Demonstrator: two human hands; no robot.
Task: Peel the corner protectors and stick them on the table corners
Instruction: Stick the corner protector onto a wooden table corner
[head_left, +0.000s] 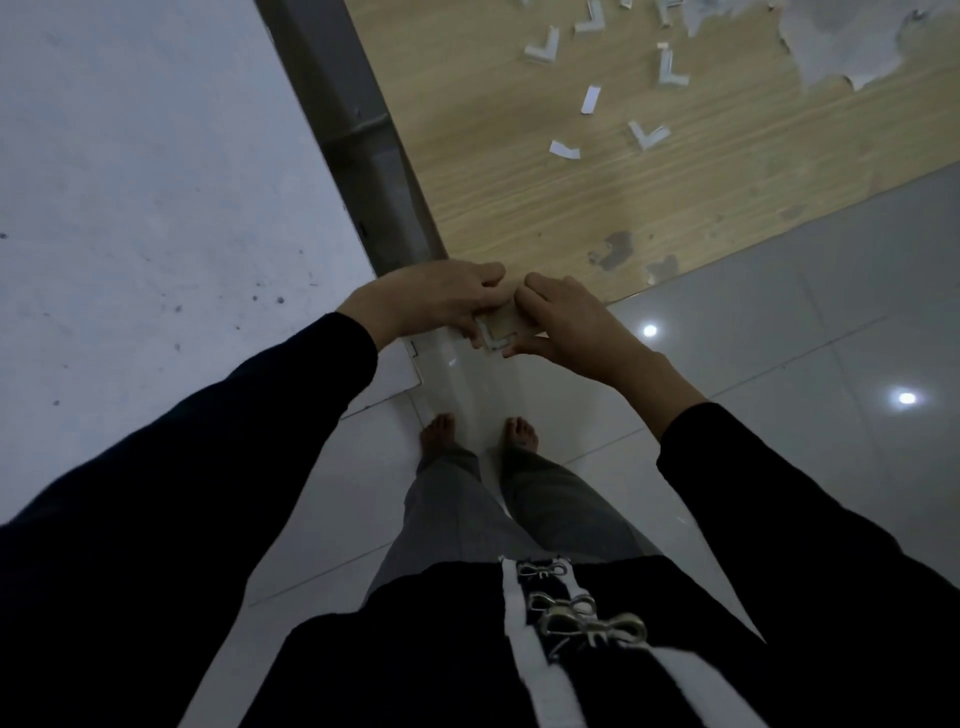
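Both hands meet at the near corner of the wooden worktop (545, 218). The left hand (441, 296) and right hand (566, 322) each curl their fingers round a white corner protector (493, 335) seated on that corner, with the right thumb beneath it. Spare protectors (543, 44) and peeled backing strips (590, 98) lie scattered toward the far edge, well apart from the hands.

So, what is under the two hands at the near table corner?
A white corner protector sits on the table corner, pinched between the left hand and the right hand. The fingers cover its far ends.
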